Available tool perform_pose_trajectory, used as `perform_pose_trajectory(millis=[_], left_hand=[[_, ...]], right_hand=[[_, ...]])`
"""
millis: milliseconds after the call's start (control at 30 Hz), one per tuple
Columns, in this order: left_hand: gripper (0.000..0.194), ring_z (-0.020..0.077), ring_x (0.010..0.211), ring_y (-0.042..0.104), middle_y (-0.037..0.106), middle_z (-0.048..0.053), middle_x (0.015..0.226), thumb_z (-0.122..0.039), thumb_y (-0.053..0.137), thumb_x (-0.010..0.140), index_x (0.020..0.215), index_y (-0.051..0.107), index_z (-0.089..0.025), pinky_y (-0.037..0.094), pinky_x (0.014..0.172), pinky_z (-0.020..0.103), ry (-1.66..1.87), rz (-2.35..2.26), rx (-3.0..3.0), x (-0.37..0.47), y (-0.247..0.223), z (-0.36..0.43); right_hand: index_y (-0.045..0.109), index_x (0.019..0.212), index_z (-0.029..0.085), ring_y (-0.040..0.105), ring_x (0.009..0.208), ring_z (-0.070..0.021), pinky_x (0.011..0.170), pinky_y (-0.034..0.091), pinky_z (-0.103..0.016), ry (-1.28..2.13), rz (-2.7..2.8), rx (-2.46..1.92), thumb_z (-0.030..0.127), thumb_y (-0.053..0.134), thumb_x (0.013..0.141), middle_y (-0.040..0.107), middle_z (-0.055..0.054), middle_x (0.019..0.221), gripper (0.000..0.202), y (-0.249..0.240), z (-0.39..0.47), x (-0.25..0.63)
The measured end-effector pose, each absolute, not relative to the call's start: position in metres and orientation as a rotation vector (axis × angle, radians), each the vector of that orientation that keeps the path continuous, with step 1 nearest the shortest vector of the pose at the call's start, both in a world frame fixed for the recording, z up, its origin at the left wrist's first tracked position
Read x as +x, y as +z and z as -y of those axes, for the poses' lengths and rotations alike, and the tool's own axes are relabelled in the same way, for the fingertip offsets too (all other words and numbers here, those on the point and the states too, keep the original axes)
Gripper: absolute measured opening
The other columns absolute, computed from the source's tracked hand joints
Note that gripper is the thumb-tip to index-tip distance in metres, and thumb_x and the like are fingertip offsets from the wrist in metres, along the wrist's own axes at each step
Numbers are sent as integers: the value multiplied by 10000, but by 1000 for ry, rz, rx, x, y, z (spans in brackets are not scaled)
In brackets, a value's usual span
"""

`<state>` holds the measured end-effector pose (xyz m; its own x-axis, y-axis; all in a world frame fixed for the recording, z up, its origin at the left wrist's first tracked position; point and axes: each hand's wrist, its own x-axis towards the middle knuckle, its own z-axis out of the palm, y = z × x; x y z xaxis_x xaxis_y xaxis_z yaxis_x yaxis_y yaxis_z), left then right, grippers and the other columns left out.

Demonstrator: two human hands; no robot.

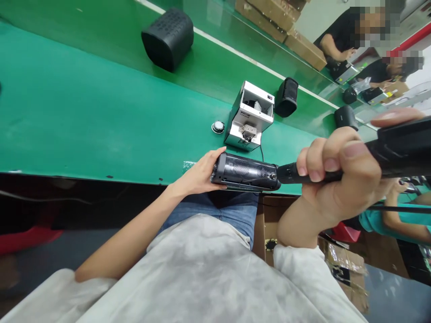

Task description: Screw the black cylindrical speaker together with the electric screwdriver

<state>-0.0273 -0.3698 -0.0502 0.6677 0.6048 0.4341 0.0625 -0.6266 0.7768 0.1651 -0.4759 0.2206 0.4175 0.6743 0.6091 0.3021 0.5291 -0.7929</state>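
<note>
My left hand (202, 172) grips the end of a black cylindrical speaker housing (245, 172), holding it on its side at the near edge of the green bench (84, 116). My right hand (336, 179) is wrapped around a black electric screwdriver (397, 148). The screwdriver's tip presses against the right end of the housing. A small round speaker part (218, 127) lies on the bench just behind the housing.
A white screw feeder box (249, 116) stands behind the housing. Black speaker shells (167, 38), (286, 97), (345, 117) sit farther back. Cardboard boxes (279, 22) line the far side. Other people work at the upper right (340, 40) and right (397, 215).
</note>
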Motion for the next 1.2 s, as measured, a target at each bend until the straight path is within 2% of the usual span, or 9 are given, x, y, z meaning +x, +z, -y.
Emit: perform_pose_trajectory(millis=[100,333,467,600,700,800,933,1033,1200], left_hand=[[1369,492,1591,560,505,237,1750,-388,1062,819,1884,208,-293,481,1364,667,914,-494,2113,-27,-51,369],[1445,501,1558,577,506,252,1720,-399,1089,798,1885,139,-332,495,1321,734,921,-469,2114,-29,-37,377],[1441,459,1447,663,591,236,1608,-496,1085,798,1873,143,-317,596,1226,658,885,-498,2208,-31,-34,378],[1346,468,1418,646,570,262,1592,-550,1020,869,1861,149,-284,590,1197,674,889,-478,2192,-32,-36,377],[1329,458,1397,647,573,256,1576,-542,1020,881,1861,159,-288,588,1193,667,905,-453,2170,-32,-32,377],[1408,459,1404,642,577,240,1575,-450,1086,822,1869,154,-318,581,1205,660,903,-456,2163,-31,-28,378],[1494,471,1443,632,564,214,1609,-304,1135,737,1866,158,-367,578,1224,668,895,-500,2143,-30,-29,377],[1500,478,1441,640,572,207,1605,-287,1145,715,1856,175,-368,590,1215,675,892,-527,2134,-29,-31,376],[1438,489,1486,629,558,224,1654,-336,1106,789,1866,154,-352,585,1234,676,865,-534,2157,-30,-31,375]], right_hand=[[531,1029,289,359,399,-89,408,332,-266,276,1185,-959,173,746,890,406,125,634,281,210,474,161],[647,1247,279,521,439,-138,432,475,-291,453,1287,-838,85,795,946,590,104,689,388,170,475,164],[672,1169,278,463,416,-138,428,459,-306,487,1202,-826,37,828,866,549,109,651,417,151,475,165],[671,1070,260,466,400,-138,416,444,-320,486,1136,-846,62,873,812,573,89,686,383,145,479,166],[652,1097,242,475,409,-126,433,447,-308,509,1159,-831,33,839,855,558,93,694,371,146,480,169],[618,1163,235,481,443,-111,460,466,-282,528,1198,-785,4,777,921,552,97,719,371,145,477,168],[603,1205,253,470,453,-98,460,474,-240,550,1260,-771,38,704,1015,532,107,713,304,146,468,164],[628,1199,258,483,452,-99,447,482,-236,642,1316,-769,82,728,1024,539,105,704,267,158,465,168],[660,1256,281,378,377,-80,366,398,-234,621,1290,-701,335,875,985,535,121,667,350,204,454,191]])
